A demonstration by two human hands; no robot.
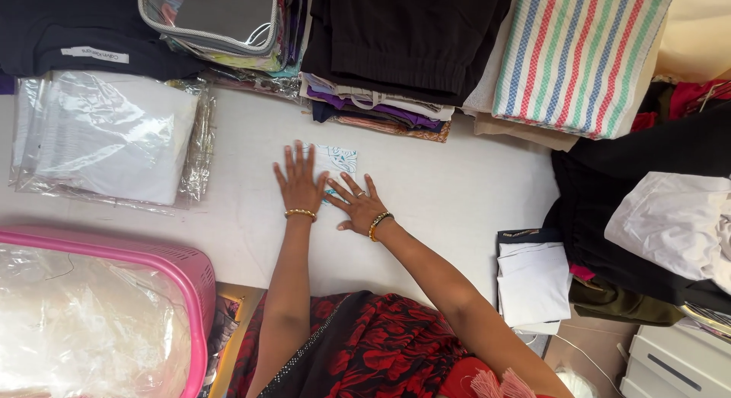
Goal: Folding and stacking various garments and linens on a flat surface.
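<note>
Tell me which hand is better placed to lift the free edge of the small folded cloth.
Probably the left hand: it lies flat on the small folded cloth, whose uncovered part sits beside its fingers. The right hand rests lower, at the cloth's near edge.

Both hands flat on a small folded cloth [335, 160] mid tabletop [457, 208], left hand [301, 186] just beside right hand [359, 206], stacked folded clothes [396, 55] behind it, bagged garment [110, 135] to the left, basket [175, 280] at near left, folded papers [533, 280] to the right

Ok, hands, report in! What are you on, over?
Left hand flat, open, on small folded patterned cloth. Right hand flat, open, on its near edge. Stacked folded clothes just beyond, not touching.
</note>
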